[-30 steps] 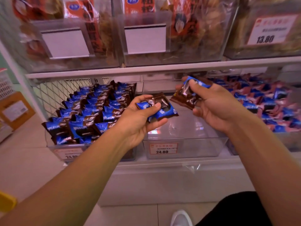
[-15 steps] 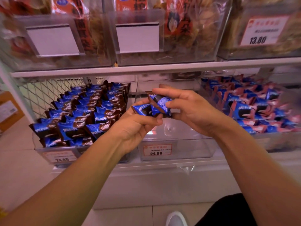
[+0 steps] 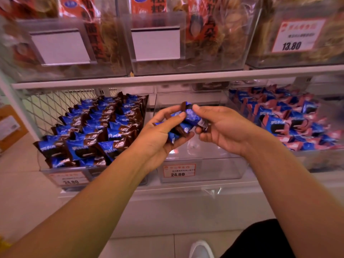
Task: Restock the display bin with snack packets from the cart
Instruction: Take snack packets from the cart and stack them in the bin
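Observation:
Both hands meet over the clear middle display bin (image 3: pixel 201 170), which has a 24.80 price tag on its front and holds no packets that I can see. My left hand (image 3: pixel 158 138) grips a small bundle of blue-and-brown snack packets (image 3: pixel 188 121) from below, thumb on top. My right hand (image 3: pixel 221 127) pinches the same bundle from the right, thumb and fingers on the upper packet. The bundle hangs above the bin's open top. The cart is out of view.
The left bin (image 3: pixel 89 127) is packed with rows of blue-and-brown packets. The right bin (image 3: pixel 290 120) holds blue-and-pink packets. An upper shelf (image 3: pixel 167 77) carries bins of bagged snacks close above. A cardboard box (image 3: pixel 9 127) stands at far left; my shoe (image 3: pixel 202 249) is below.
A second ago each hand held its own packets apart. The right hand moved left and down, and both hands now hold the packets together as one bundle.

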`<state>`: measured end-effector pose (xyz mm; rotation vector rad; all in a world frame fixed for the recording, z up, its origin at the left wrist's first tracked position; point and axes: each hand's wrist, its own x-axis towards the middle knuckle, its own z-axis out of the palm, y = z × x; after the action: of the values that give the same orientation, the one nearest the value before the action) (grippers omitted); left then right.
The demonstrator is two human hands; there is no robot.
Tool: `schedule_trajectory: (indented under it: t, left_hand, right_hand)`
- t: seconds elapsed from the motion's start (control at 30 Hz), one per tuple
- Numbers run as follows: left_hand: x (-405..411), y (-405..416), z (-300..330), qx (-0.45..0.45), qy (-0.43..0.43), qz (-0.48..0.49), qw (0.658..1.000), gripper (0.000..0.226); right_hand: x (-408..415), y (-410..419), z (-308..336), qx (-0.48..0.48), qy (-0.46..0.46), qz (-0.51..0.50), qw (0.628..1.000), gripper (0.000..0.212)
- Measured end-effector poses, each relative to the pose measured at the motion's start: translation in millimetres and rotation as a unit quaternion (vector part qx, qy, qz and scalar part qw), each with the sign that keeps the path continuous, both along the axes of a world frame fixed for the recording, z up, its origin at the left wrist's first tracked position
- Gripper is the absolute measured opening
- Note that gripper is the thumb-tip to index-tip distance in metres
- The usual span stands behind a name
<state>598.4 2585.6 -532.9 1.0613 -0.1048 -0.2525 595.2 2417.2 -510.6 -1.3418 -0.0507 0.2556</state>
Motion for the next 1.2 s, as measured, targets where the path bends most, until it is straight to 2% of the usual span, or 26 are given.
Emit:
schedule_trajectory:
  t: [0.07, 0.13, 0.17, 0.27, 0.33, 0.4, 0.47, 0.53, 0.67, 0.77, 0.87, 0.97, 1.07, 1.13, 1.2]
  left_hand:
    - [2, -4, -1, -0.024, 0.045, 0.035, 0.998, 0.015]
    - [5, -4, -1, -0.033, 0.080, 0.057, 0.995, 0.016]
    - [6, -4, 0, -0.030, 0.085, 0.061, 0.994, 0.018]
    - [5, -5, 4, -0.003, 0.083, 0.063, 0.995, 0.027]
    - [4, -6, 7, 0.006, 0.087, 0.060, 0.994, 0.028]
    - [3, -6, 9, 0.007, 0.097, 0.056, 0.994, 0.022]
    - [3, -7, 9, 0.007, 0.104, 0.054, 0.993, 0.026]
    - [1, -7, 10, 0.003, 0.104, 0.041, 0.994, 0.030]
    - [1, -7, 11, -0.015, 0.090, 0.020, 0.996, 0.042]
    - [3, -1, 8, 0.003, 0.076, 0.000, 0.997, 0.047]
    - [6, 9, 8, 0.047, 0.080, -0.049, 0.995, 0.046]
    - [12, 19, 11, 0.074, 0.094, -0.086, 0.989, 0.049]
    - [14, 26, 15, 0.048, 0.090, -0.113, 0.988, 0.058]
    - [13, 24, 14, 0.093, 0.051, -0.132, 0.986, 0.059]
    - [10, 19, 12, 0.150, 0.010, -0.143, 0.978, 0.046]
  right_hand:
    - [3, -4, 3, 0.118, 0.076, -0.038, 0.989, 0.023]
    - [3, -10, 5, 0.200, 0.104, -0.020, 0.974, 0.038]
    - [2, -12, 6, 0.221, 0.102, -0.005, 0.970, 0.042]
    - [2, -12, 5, 0.228, 0.102, 0.019, 0.968, 0.025]
    - [2, -15, 5, 0.186, 0.118, 0.011, 0.975, 0.028]
    - [4, -21, 4, 0.121, 0.122, -0.015, 0.985, 0.045]
    - [5, -23, 3, 0.065, 0.105, -0.033, 0.992, 0.056]
    - [5, -18, 2, 0.040, 0.075, -0.046, 0.995, 0.050]
    - [3, -13, 0, 0.027, 0.016, -0.067, 0.997, 0.017]
    - [0, -20, 2, -0.047, -0.034, -0.051, 0.997, 0.017]
    - [-6, -25, 6, -0.128, -0.092, 0.026, 0.987, 0.039]
    - [-9, -21, 10, -0.180, -0.183, 0.072, 0.964, 0.036]
    - [-8, -19, 14, -0.229, -0.260, 0.054, 0.936, 0.040]
    - [-8, -16, 14, -0.238, -0.291, 0.025, 0.927, 0.045]
    - [-7, -13, 14, -0.229, -0.309, -0.010, 0.923, 0.043]
